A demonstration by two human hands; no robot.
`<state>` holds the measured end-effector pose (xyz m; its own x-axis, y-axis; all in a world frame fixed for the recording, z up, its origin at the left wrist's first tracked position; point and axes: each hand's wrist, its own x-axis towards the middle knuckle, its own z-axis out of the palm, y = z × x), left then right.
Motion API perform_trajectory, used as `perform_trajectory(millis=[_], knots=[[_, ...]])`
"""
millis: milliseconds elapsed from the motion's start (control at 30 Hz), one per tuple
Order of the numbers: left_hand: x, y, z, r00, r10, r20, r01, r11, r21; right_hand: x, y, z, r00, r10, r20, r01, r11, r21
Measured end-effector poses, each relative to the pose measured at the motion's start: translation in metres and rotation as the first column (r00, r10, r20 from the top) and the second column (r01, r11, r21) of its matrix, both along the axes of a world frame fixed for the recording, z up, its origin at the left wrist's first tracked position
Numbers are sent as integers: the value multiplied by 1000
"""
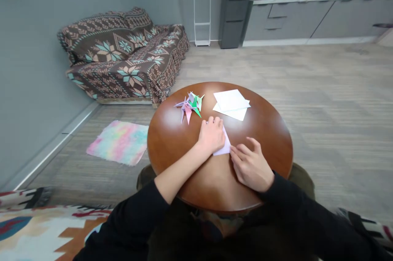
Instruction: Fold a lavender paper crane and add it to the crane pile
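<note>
A small folded sheet of lilac origami paper (225,146) lies on the round brown table (184,162). My left hand (211,135) bears down on it with bent fingers and covers much of its left part. At the paper's right corner, the thumb and forefinger of my right hand (249,163) are pinched together, while its other fingers are loosely curled. Beyond my left hand sits a cluster of folded paper cranes (188,107) in pink, green and lilac. Farther right, white paper sheets (232,103) overlap one another.
A patterned covered sofa (129,60) stands beyond the table on the left. A pastel fluffy mat (119,142) lies on the floor. Grey kitchen cabinets (291,21) and a tall grey fridge (236,7) line the back. My knees flank the table.
</note>
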<state>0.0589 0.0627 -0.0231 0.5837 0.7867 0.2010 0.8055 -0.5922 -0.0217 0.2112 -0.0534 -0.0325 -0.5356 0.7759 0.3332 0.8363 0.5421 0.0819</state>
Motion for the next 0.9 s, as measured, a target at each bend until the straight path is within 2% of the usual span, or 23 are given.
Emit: perform_trajectory(millis=[133, 233, 367, 500, 567, 700, 900], knots=[[4, 1, 1, 1000, 12, 14, -11, 1000, -9, 2, -15, 6, 1000, -2, -29, 1, 1000, -23], [8, 3, 3, 999, 43, 26, -42, 999, -15, 10, -12, 11, 982, -55, -181, 41, 996, -81], [3, 1, 6, 989, 147, 35, -145, 989, -38, 25, 12, 6, 850, -231, -474, 194, 973, -127], [-14, -4, 9, 974, 220, 47, -217, 974, -64, 28, 47, -5, 834, -285, -473, 162, 945, -284], [-25, -6, 11, 979, 191, 67, -185, 979, -82, 25, 63, -8, 864, -320, -388, 176, 915, -363], [-45, -1, 15, 989, 88, 115, -63, 977, -205, 17, 90, -3, 885, -297, -359, 128, 896, -426], [-63, 5, 21, 977, -4, 211, 96, 899, -427, 10, 102, 11, 895, -167, -415, -68, 866, -496]])
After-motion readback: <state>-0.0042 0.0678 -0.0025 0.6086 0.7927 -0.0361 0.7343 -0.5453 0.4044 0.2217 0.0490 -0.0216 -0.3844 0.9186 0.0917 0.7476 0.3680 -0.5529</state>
